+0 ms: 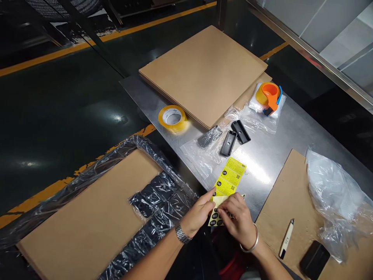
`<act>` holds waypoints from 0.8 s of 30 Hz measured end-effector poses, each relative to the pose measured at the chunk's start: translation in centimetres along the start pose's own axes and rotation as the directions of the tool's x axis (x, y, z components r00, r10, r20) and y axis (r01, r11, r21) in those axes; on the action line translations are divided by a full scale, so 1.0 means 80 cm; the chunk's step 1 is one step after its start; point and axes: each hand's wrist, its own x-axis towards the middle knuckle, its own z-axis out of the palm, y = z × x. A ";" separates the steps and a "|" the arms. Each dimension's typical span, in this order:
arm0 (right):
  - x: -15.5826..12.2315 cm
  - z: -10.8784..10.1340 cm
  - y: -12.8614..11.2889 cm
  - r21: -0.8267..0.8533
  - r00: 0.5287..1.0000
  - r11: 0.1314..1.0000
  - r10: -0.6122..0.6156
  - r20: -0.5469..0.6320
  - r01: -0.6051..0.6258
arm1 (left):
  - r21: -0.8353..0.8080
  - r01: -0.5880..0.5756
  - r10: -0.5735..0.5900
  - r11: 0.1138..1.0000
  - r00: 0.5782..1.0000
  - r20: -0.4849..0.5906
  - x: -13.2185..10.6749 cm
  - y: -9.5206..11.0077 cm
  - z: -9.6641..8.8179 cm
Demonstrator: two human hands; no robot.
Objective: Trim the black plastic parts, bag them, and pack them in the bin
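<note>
My left hand grips the left edge of a pale sheet of round black stickers, thumb on top. Over the same sheet, my right hand is closed, its thumb and fingertips pinching at the sheet. Whether a single sticker sits between those fingertips is hidden. Just beyond the hands, a strip of yellow rectangular labels lies on the metal table; some of its labels carry a round black sticker. Two small black plastic cases rest behind the strip, beside a bagged part.
Cardboard sheets are stacked at the back, near a tape roll and an orange tape dispenser. At right, cardboard holds a utility knife, a black block and plastic bags. A plastic-lined box with bagged black parts stands left.
</note>
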 end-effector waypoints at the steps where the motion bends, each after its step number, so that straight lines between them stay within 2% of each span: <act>1: 0.001 -0.003 0.002 0.049 1.000 0.999 0.021 0.015 -0.021 | 0.029 0.006 -0.006 1.000 1.000 -0.009 0.002 -0.001 -0.001; 3: 0.007 -0.012 0.014 0.149 0.996 0.985 0.084 0.015 -0.086 | 0.149 0.014 -0.008 0.989 0.999 -0.042 0.008 -0.008 -0.005; 5: 0.021 -0.022 0.037 0.178 0.984 0.969 0.178 -0.014 -0.172 | 0.318 0.000 0.016 0.948 0.999 -0.046 0.017 -0.019 -0.007; 9: 0.074 -0.033 0.101 -0.063 0.937 0.934 0.349 -0.034 -0.350 | 0.570 -0.056 0.045 0.820 0.998 0.032 0.041 -0.052 -0.009; 13: 0.121 -0.028 0.149 -0.172 0.910 0.896 0.414 -0.007 -0.409 | 0.671 -0.021 0.013 0.741 1.000 0.017 0.057 -0.079 -0.011; 17: 0.136 -0.022 0.166 -0.260 0.890 0.863 0.454 0.026 -0.433 | 0.704 -0.005 0.003 0.710 1.000 0.004 0.058 -0.088 -0.014; 24: 0.139 -0.017 0.166 -0.365 0.876 0.823 0.481 0.038 -0.436 | 0.762 0.009 -0.029 0.647 0.999 0.013 0.056 -0.082 -0.012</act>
